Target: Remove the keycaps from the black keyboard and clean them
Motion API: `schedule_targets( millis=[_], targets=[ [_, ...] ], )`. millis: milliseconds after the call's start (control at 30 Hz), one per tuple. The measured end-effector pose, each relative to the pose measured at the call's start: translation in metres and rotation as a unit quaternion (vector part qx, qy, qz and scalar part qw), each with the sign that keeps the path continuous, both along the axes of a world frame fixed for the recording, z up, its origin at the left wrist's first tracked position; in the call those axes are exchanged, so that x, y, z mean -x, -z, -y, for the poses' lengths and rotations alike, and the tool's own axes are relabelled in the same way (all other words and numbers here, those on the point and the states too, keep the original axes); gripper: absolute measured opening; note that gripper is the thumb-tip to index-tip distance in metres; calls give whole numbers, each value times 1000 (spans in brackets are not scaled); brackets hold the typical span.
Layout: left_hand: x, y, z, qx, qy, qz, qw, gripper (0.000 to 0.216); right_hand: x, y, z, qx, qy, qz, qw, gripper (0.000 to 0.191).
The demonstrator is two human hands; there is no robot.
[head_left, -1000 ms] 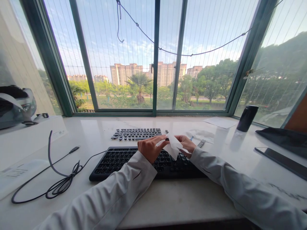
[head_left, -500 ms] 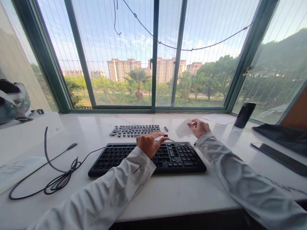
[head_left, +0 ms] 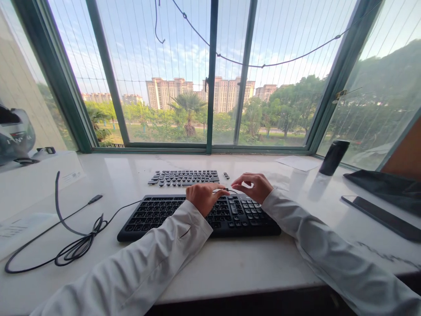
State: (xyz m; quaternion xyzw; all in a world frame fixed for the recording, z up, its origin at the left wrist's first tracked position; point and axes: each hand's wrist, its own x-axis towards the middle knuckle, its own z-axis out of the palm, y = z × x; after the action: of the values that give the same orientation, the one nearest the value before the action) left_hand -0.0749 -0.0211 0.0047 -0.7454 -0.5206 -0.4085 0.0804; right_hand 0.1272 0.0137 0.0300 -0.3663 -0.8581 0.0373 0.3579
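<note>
A black keyboard lies before me, its main section showing bare key seats and its number pad still capped. My left hand is over its back edge, thumb and forefinger pinching a small black piece whose kind I cannot make out. A thin dark line curves from that piece toward the right. My right hand is just right of it, thumb and fingertips drawn together; whether anything is between them is hidden. Behind the keyboard, loose black keycaps lie in rows, with a few small ones apart.
A coiled cable with a plug lies left. At right are a black cylinder, a white paper, a phone and dark cloth. A faint white tissue lies behind my right wrist. A helmet stands far left.
My right hand has let go of the white tissue and moved left, close to my left hand. My left hand keeps its pinch on the small black piece, which sits slightly lower.
</note>
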Motion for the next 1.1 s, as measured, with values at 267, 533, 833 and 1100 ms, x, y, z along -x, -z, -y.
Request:
schedule_targets(
  millis=[267, 533, 833, 1100],
  targets=[
    [1, 0, 3, 11, 27, -7, 1000, 33, 6, 10, -1, 33, -49, -19, 998, 26],
    [1, -2, 3, 50, 31, -23, 998, 30, 7, 10, -2, 12, -63, 2, 998, 24],
    [0, 4, -4, 73, 29, -88, 993, 26, -14, 16, -24, 89, 15, 66, 994, 26],
    [-1, 6, -7, 92, 29, -105, 990, 26, -23, 23, -35, 147, 3, 119, 982, 29]
  ],
)
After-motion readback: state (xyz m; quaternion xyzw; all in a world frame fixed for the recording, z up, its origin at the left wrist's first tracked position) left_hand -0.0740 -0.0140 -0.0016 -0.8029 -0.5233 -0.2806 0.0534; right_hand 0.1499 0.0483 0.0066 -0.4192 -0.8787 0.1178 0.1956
